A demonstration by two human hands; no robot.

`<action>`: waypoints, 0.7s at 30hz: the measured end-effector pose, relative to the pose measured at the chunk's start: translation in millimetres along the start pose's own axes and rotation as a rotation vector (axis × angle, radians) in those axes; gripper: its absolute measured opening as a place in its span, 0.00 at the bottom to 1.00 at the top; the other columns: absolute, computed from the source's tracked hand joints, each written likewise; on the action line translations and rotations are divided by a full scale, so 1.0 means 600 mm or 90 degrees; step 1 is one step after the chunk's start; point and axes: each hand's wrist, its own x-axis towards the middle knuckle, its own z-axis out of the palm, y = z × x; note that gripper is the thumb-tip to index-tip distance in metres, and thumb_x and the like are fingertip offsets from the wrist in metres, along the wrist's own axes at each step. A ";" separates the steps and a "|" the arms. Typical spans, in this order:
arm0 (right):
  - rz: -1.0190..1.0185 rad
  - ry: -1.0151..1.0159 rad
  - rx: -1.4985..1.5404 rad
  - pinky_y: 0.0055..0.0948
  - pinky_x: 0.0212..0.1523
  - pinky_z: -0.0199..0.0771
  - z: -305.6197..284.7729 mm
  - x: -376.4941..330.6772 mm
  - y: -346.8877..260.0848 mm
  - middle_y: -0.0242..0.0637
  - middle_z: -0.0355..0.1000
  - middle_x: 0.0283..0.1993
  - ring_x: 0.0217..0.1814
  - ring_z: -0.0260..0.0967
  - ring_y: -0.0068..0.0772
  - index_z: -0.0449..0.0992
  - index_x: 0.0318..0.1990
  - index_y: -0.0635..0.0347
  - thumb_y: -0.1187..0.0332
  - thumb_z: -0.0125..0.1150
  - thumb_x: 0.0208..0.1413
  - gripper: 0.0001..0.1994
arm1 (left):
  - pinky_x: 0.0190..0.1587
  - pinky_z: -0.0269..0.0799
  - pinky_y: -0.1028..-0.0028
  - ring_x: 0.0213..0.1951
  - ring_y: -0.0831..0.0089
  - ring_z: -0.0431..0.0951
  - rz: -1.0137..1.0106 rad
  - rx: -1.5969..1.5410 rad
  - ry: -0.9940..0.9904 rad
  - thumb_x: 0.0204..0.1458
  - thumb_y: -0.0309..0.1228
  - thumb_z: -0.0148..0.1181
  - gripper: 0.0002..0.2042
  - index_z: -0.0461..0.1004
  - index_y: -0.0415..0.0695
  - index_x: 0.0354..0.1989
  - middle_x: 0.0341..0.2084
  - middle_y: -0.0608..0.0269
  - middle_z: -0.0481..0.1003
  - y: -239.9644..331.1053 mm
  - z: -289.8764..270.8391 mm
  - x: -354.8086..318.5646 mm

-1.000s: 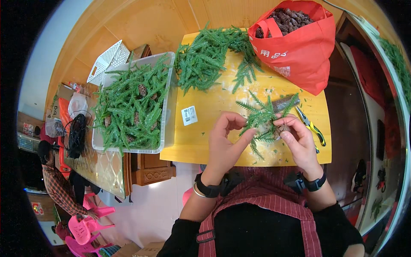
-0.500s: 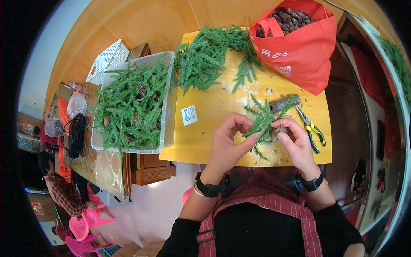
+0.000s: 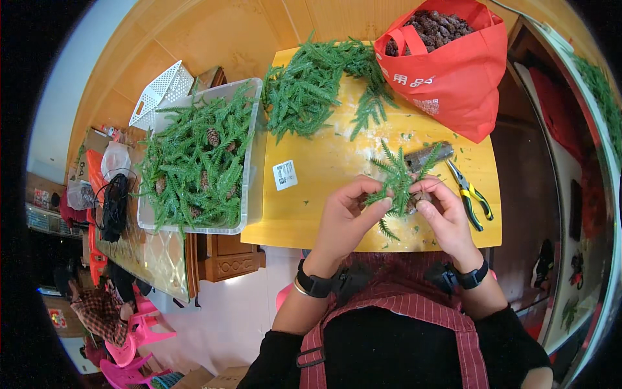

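Observation:
Over the front part of the yellow table, a green artificial pine sprig (image 3: pixel 396 178) is held between my two hands. My left hand (image 3: pixel 350 214) pinches its left side between thumb and fingers. My right hand (image 3: pixel 444 211) is closed at the sprig's right side, with a brownish piece, perhaps a pine cone, partly hidden by the fingertips. Just beyond the sprig lies a dark grey cylinder (image 3: pixel 429 155). Pliers with yellow and black handles (image 3: pixel 472 196) rest to the right of my right hand.
A transparent plastic box (image 3: pixel 258 155) of green sprigs with several pine cones stands on the left. More sprigs (image 3: pixel 304 97) are heaped at the back. A red bag (image 3: pixel 447 84) of pine cones occupies the back right. A white label card (image 3: pixel 284 175) lies mid-table. Another person (image 3: pixel 100 311) sits far left.
My left fingers have curled further in around the sprig, and its needles have shifted slightly. The other person at the far left has leaned lower.

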 end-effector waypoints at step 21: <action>-0.070 -0.044 -0.013 0.29 0.53 0.60 0.025 -0.013 -0.043 0.47 0.64 0.49 0.52 0.62 0.31 0.60 0.45 0.66 0.80 0.38 0.53 0.12 | 0.40 0.67 0.80 0.36 0.79 0.72 0.073 0.125 0.052 0.47 0.22 0.59 0.14 0.66 0.37 0.41 0.32 0.63 0.72 0.002 0.019 -0.006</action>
